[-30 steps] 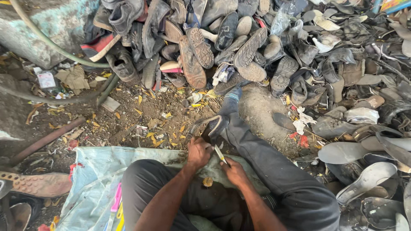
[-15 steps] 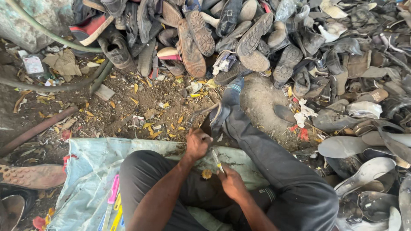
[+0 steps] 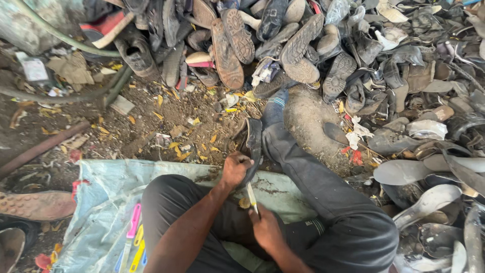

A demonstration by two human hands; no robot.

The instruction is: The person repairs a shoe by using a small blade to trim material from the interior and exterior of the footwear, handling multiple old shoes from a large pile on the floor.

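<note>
My left hand (image 3: 235, 169) grips a dark worn shoe (image 3: 251, 143), held on edge above the ground between my legs. My right hand (image 3: 266, 228) is closed around a small knife (image 3: 251, 196), whose pale blade points up toward the shoe's lower edge. Both forearms reach forward over my dark trousers (image 3: 323, 187). My right leg stretches out toward the shoe pile, ending in a blue-grey sock (image 3: 275, 108).
A large heap of old shoes and loose soles (image 3: 303, 45) fills the top and right. A pale blue sack (image 3: 106, 192) lies under my legs, with pink and yellow plastic tools (image 3: 132, 237) on it. Hoses (image 3: 60, 35) and a pipe (image 3: 40, 146) lie at left on littered dirt.
The right hand has drawn back toward my body, and the knife now points up at the shoe. The left hand keeps its grip on the shoe. The view has tilted slightly downward.
</note>
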